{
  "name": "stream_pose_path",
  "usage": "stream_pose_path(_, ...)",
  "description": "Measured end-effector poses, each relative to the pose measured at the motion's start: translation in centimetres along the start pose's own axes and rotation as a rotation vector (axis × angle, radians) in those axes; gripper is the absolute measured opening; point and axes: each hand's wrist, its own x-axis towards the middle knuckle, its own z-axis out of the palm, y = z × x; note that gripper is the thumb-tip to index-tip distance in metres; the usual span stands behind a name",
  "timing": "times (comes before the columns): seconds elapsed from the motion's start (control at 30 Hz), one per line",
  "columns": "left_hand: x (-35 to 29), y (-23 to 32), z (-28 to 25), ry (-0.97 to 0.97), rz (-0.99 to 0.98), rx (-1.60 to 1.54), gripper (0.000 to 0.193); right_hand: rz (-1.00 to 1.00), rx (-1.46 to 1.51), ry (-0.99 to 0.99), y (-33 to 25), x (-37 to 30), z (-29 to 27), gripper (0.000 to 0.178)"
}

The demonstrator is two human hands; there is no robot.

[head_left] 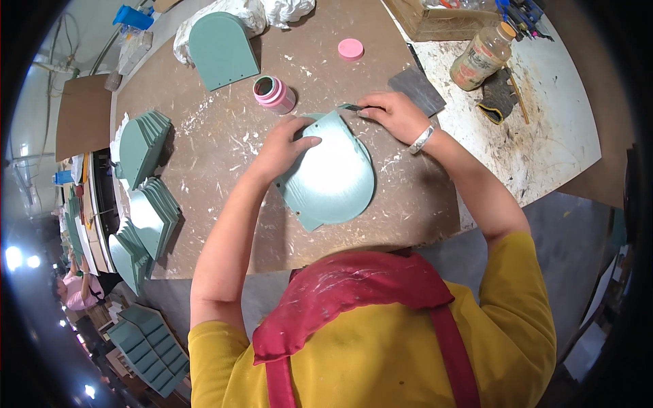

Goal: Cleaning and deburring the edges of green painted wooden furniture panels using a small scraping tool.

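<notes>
A pale green panel (333, 173) with one rounded end and small holes along its edge lies on the brown table before me. Another green piece shows from under its lower left edge. My left hand (289, 144) grips the panel at its upper left, thumb on the top face. Beyond the panel's upper right corner, my right hand (394, 117) is closed around a small, thin, dark-handled tool (352, 107). Its tip is close to the panel's edge; its exact kind is too small to tell. A pink jar (275, 95) with dark green contents stands open near my left hand.
Stacked green panels (146, 149) line the table's left edge. Farther off are a rounded green panel (221, 51) leaning on white cloth, a pink lid (350, 49), a dark sanding sheet (416, 90), a bottle (481, 58) and a cardboard box (442, 24). Someone in pink (78, 289) is at far left.
</notes>
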Motion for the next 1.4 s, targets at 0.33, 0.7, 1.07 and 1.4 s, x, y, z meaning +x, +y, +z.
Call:
stream_pose_path(0.33, -0.9, 0.8, -3.1, -0.101, -0.198, -0.632, 0.027, -0.154, 0.160, 0.077, -5.4, -1.2, -1.0, 0.017)
stream_pose_path(0.7, -0.8, 0.1, -3.1, -0.105, -0.177, -0.669, 0.029, -0.261, -0.061, 0.078, -6.2, -0.3, -0.2, 0.016)
stream_pose_path(1.07, -1.1, -0.1, -2.8, -0.114, -0.211, -0.778, 0.029, -0.289, -0.091, 0.039, -6.7, -2.4, -0.2, 0.016)
stream_pose_path(1.4, 0.2, 0.3, -1.6, -0.129, -0.239, -0.620, 0.024, -0.175, 0.063, -0.120, -5.7, -7.2, -1.5, 0.014)
